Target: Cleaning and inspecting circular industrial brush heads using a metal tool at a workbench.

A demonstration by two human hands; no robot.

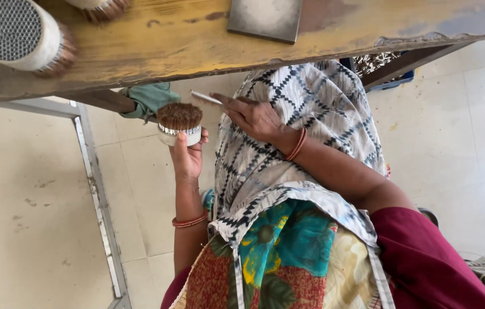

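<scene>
from the head view, we are holding a round bundle of thin sticks upright in our left hand, fingers wrapped closed around its pale banded base, so the brown tips are facing up where we can see and reach them. our right hand is hovering just beside it, thumb and fingers pinching narrow on a single thin white stick that is pointing toward the bundle; holding it by one end seems to be leaving the other end free to be guided. both hands are working over our lap, above a patterned white cloth, below the near edge of the worn yellow table. that edge is sitting close above the bundle, so room upward is looking tight, while open tiled floor is lying to the left past a metal frame leg. a larger bundle is lying on its side on the table at the far left corner, well apart, and a grey flat slab is resting near the table's middle.
</scene>
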